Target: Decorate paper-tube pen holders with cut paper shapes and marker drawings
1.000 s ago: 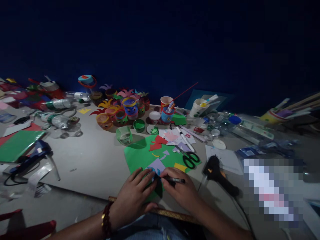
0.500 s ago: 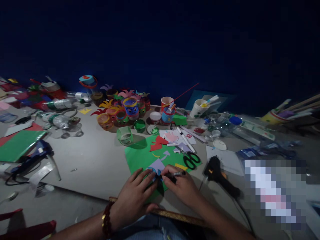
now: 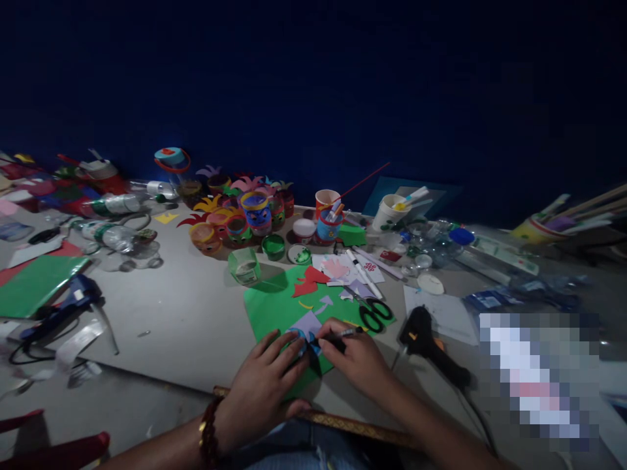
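Note:
My left hand lies flat with its fingers stretched out, its fingertips on a small blue paper piece. Pinched in my right hand is a dark marker, its tip at the blue paper; the tip itself is hidden by the fingers. Both hands rest over a green sheet. Just beyond the fingers is a lilac paper piece. Red paper scraps lie farther up the sheet, and black-handled scissors are to the right of my right hand.
A black glue gun lies right of my right hand, a blue glue gun at the far left. Decorated cups, a green paint pot and a cup of markers stand behind. Plastic bottles lie at left.
My right hand has shifted slightly with the marker, and a little more of the blue paper shows between the hands. My left hand stays in place.

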Demonstrator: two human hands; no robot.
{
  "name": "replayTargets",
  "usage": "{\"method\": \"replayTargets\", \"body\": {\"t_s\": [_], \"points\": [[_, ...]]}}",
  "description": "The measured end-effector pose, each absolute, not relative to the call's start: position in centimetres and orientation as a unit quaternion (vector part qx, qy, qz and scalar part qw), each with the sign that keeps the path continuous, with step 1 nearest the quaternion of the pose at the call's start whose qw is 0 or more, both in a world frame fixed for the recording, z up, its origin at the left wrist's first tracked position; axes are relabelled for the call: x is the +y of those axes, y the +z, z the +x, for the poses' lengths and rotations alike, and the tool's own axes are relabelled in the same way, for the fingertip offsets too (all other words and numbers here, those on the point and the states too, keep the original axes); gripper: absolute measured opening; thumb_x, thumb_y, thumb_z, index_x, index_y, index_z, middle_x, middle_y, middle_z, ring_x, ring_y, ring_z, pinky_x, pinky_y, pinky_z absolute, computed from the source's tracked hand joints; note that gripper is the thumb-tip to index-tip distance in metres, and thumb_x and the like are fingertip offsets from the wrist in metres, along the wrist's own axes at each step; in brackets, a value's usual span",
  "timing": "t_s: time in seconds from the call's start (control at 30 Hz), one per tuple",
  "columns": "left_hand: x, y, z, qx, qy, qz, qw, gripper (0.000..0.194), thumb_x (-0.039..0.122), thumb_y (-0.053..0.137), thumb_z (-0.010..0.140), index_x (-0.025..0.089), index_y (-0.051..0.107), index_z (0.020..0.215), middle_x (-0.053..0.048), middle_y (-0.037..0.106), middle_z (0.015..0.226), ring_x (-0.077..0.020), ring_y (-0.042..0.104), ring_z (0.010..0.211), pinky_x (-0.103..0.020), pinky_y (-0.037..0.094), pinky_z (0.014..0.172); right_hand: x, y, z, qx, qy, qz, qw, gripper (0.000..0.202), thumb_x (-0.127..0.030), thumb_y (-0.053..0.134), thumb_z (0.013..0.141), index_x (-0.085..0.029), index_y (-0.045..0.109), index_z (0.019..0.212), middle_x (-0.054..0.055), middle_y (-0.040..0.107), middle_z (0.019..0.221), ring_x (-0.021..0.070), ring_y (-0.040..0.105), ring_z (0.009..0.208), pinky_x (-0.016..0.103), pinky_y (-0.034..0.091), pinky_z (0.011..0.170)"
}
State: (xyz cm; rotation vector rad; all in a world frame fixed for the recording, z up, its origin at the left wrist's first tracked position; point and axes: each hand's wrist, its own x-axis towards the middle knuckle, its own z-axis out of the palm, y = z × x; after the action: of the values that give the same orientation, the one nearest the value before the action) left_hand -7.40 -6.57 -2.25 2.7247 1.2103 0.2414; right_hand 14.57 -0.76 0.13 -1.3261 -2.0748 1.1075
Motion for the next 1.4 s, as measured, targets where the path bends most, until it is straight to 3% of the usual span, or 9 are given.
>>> {"method": "replayTargets", "body": {"t_s": [0.53,1.4], "points": [[-6.6,-2.2,-7.5,0.4,0.087,0.909,0.075,0.063,0.057,0.058,0.087,0.024,0.047,0.14,-0.007,0.054,0.143,-0.0284,0.042,0.136,-0.046,0.026,0.115,0.1,-0.1,14.4,-0.751,0.399,-0.476,0.223,0.012,-0.024,0.05,0.086,-0.021,0.06,0.079,-0.001,0.063,0.069,0.0163,0.059,0.065,0.025,0.043,0.062],[-6.6,-2.3,-7.6,0.4,0.077,0.909,0.085,0.065,0.06,0.052,0.089,0.024,0.044,0.143,-0.006,0.052,0.145,-0.0296,0.041,0.137,-0.048,0.025,0.116,0.6,-0.5,14.4,-0.752,0.393,-0.475,0.232,0.015,-0.026,0.05,0.088,-0.021,0.063,0.083,0.0,0.068,0.073,0.0171,0.063,0.068,0.026,0.046,0.065]]}}
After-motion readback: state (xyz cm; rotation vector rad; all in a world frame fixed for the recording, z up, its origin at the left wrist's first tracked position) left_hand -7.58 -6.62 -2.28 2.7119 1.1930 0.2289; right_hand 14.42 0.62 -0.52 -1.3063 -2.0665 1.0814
